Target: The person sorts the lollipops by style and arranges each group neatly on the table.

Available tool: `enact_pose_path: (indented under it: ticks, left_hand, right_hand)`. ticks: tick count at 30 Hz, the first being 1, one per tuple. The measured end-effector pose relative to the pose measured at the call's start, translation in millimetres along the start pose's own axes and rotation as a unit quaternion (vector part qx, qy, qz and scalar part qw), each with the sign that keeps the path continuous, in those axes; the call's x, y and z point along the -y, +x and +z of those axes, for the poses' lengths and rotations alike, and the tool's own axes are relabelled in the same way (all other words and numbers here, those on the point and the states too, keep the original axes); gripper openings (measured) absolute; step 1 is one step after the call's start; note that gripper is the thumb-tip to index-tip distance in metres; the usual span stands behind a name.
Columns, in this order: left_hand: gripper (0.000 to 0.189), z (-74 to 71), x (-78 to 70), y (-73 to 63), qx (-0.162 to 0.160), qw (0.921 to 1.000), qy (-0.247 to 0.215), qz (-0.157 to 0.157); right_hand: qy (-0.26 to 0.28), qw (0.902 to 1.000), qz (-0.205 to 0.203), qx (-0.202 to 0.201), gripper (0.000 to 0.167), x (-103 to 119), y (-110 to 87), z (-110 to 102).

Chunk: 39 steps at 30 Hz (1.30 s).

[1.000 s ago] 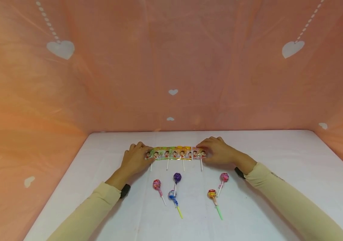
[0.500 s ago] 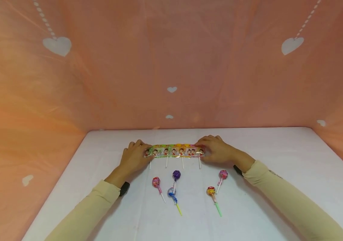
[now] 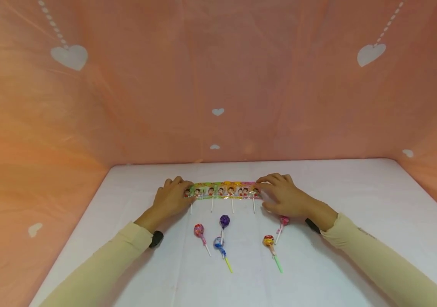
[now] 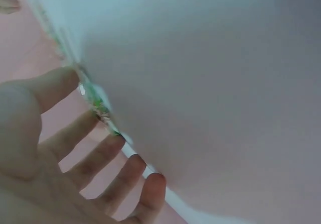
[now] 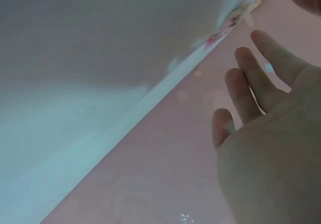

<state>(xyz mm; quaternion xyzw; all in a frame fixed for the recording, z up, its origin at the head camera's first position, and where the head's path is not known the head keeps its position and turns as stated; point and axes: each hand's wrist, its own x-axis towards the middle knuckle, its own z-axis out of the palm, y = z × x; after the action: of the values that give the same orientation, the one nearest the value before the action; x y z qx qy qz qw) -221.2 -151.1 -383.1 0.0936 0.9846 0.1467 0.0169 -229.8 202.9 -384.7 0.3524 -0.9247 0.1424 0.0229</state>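
A strip of wrapped lollipops [image 3: 221,190] in joined green, orange and pink packets lies across the back half of the table, white sticks toward me. At its left end my left hand [image 3: 173,198] holds it between thumb and forefinger, one at each long edge. The left wrist view shows the green end of the strip [image 4: 98,101] between the thumb and fingertips. My right hand [image 3: 288,197] is just off the pink end, thumb and fingers spread apart. In the right wrist view, the right hand [image 5: 273,118] has nothing between its fingers.
Nearer me lie loose lollipops: a pink one [image 3: 199,230], a purple one [image 3: 224,221] crossing a blue one [image 3: 219,243], and a yellow one [image 3: 268,241]. Another pink lollipop [image 3: 284,220] lies partly under the right hand's outline. Orange cloth [image 3: 218,85] walls the white table [image 3: 341,183].
The strip has come down flat on the table. My right hand has let go of its right end and shifted right, fingers opening. The left hand stays at the left end.
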Motion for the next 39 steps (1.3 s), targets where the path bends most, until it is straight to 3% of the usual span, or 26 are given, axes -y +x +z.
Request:
enact_pose_path:
  ticks: [6, 14, 25, 30, 34, 39]
  left_hand:
    - [0.051, -2.2, 1.3, 0.5, 0.002, 0.9998, 0.012, 0.013]
    - [0.051, -2.5, 5.7, 0.7, 0.004, 0.9999, 0.0, 0.013]
    - [0.052, -1.7, 4.9, 2.7, 0.001, 0.9997, 0.001, 0.024]
    - [0.053, -7.0, 5.5, 0.6, -0.006, 0.9988, -0.035, 0.034]
    - [0.051, -18.8, 4.4, -17.6, -0.009, 0.9934, -0.108, 0.036]
    - [0.042, -25.5, -14.7, -60.1, 0.007, 0.9849, -0.172, 0.012]
  right_hand:
    - [-0.004, 0.9995, -0.009, -0.029, 0.05, 6.8, -18.3, -1.6]
    - [-0.017, 0.9979, 0.022, -0.058, 0.045, 21.7, -33.4, 3.4]
    - [-0.007, 0.9984, 0.012, -0.055, 0.04, 50.2, -43.3, 6.6]
    - [-0.017, 0.9977, 0.008, -0.065, 0.038, 58.4, -44.3, 7.5]
    - [-0.016, 0.9973, 0.023, -0.069, 0.036, 72.1, -44.5, 10.6]
    - [-0.023, 0.9954, 0.057, -0.074, 0.036, 91.3, -38.6, 15.6]
